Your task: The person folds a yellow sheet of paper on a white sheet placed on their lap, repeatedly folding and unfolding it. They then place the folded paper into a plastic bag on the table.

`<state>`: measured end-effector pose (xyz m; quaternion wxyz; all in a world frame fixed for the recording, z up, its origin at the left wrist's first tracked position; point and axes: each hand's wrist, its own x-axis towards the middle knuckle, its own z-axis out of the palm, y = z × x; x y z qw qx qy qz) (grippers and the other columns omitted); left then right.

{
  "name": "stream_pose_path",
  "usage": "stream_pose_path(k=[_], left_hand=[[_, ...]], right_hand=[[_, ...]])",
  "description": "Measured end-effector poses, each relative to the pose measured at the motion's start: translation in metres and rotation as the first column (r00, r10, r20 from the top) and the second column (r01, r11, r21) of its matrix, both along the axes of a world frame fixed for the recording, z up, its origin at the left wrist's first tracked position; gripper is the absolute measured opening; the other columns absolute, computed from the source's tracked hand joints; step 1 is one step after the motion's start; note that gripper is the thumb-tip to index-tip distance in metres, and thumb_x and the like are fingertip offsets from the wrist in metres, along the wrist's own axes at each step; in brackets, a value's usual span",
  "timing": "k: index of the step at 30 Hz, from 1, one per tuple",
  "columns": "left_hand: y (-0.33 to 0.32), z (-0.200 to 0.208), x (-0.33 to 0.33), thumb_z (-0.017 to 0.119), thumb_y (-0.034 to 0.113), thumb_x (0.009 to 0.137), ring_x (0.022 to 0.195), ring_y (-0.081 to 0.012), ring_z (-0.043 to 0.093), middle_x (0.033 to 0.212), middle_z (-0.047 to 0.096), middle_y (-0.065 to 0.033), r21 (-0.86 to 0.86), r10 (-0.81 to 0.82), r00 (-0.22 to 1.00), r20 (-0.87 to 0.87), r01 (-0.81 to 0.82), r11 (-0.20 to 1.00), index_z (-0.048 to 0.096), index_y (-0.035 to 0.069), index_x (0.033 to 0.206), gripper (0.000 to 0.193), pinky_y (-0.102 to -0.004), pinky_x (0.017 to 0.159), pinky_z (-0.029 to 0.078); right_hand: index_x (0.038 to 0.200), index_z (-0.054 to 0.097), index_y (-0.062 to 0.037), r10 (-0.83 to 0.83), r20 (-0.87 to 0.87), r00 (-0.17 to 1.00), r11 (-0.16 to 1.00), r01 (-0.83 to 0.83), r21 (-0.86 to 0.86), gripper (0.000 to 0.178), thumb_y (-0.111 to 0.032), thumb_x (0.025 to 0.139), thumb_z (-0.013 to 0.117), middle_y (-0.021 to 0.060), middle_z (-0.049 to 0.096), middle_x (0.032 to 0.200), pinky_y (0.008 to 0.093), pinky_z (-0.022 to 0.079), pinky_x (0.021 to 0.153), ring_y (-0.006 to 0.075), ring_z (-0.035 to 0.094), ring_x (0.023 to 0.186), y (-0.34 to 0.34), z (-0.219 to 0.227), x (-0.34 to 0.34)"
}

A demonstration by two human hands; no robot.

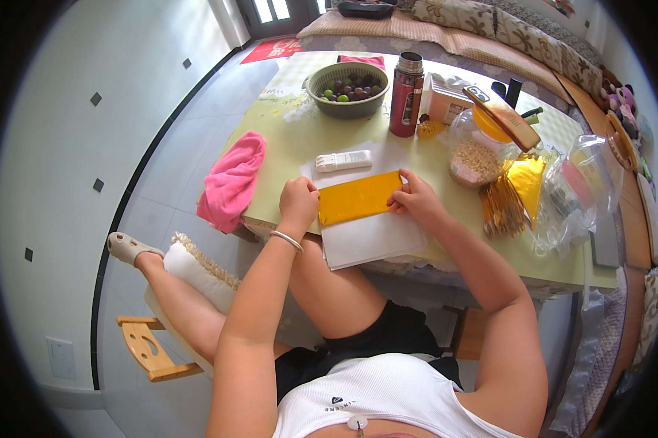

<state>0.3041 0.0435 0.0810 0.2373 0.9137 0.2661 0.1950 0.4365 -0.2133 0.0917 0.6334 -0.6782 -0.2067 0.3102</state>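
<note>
- Gold sheet (359, 197) lies flat on white paper (373, 237) at the near table (292, 139) edge, pretty much dead centre.
- Left hand (298, 201) is curled into a loose fist, pressing down on the sheet's left end.
- Right hand (415, 198) has fingers bent, tips pinching the sheet's right end.
- Just behind the sheet there's a white remote (343, 160).
- Pink cloth (232, 179) hangs off the left edge.
- Right side: gold pile (515, 191) near plastic bags (573, 193).
- Far end: bowl (347, 89) of fruit, red flask (406, 95) just right of it.
</note>
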Motion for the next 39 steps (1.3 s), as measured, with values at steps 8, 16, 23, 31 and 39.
stream_pose_path(k=[8, 16, 23, 31, 39], left_hand=[[-0.01, 0.009, 0.003, 0.069, 0.009, 0.083, 0.086, -0.0336, 0.063, 0.089, 0.063, -0.016, 0.05, -0.036, 0.999, 0.017, 0.035, 0.998, 0.065, 0.003, 0.084, 0.007, -0.0422, 0.078, 0.052], [-0.017, 0.016, -0.009, 0.062, 0.005, 0.091, 0.077, -0.0274, 0.067, 0.086, 0.064, -0.0136, -0.036, -0.063, 0.972, 0.226, 0.073, 0.997, 0.06, 0.0, 0.092, 0.006, -0.038, 0.067, 0.053], [-0.042, 0.031, -0.033, 0.057, 0.0, 0.096, 0.072, -0.0183, 0.072, 0.087, 0.068, -0.0102, -0.714, 0.111, 0.944, 0.31, 0.154, 0.683, 0.06, -0.004, 0.101, 0.006, -0.0236, 0.056, 0.057], [-0.041, 0.023, -0.03, 0.066, 0.003, 0.094, 0.076, -0.0202, 0.073, 0.09, 0.071, -0.0119, -0.903, 0.241, 0.925, 0.293, 0.185, 0.388, 0.064, -0.002, 0.095, 0.006, -0.0286, 0.066, 0.063], [-0.042, 0.018, -0.038, 0.069, 0.006, 0.093, 0.074, -0.0175, 0.072, 0.084, 0.07, -0.0101, -0.867, 0.179, 0.934, 0.309, 0.2, 0.456, 0.064, -0.002, 0.09, 0.01, -0.029, 0.068, 0.063]], right_hand=[[0.154, 0.022, 0.0042, -0.011, 0.019, 1.0, 1.0, 0.011, -0.015, 0.069, 0.002, 0.093, 0.055, 0.0141, 0.068, 0.087, 0.0254, 0.055, 0.06, 0.0164, 0.068, 0.069, -0.001, -0.003, 0.003], [0.152, 0.024, 0.0044, -0.037, -0.011, 0.999, 0.999, 0.038, 0.024, 0.067, 0.0, 0.093, 0.055, 0.014, 0.068, 0.086, 0.0254, 0.055, 0.059, 0.0164, 0.067, 0.068, 0.001, 0.001, -0.002], [0.12, 0.051, 0.0024, -0.07, -0.07, 0.995, 0.995, 0.075, 0.068, 0.024, -0.006, 0.097, 0.055, 0.0111, 0.068, 0.086, 0.0249, 0.054, 0.058, 0.0155, 0.067, 0.067, 0.002, -0.008, 0.002], [0.103, 0.059, -0.0003, -0.122, -0.205, 0.971, 0.978, 0.152, 0.141, 0.016, -0.016, 0.101, 0.059, 0.012, 0.069, 0.086, 0.025, 0.055, 0.056, 0.0168, 0.069, 0.066, -0.001, -0.003, 0.003], [0.099, 0.062, -0.0002, -0.135, -0.12, 0.984, 0.991, 0.134, -0.015, 0.019, -0.019, 0.098, 0.064, 0.0124, 0.071, 0.083, 0.0265, 0.055, 0.051, 0.0179, 0.07, 0.063, -0.012, 0.004, 0.003]])
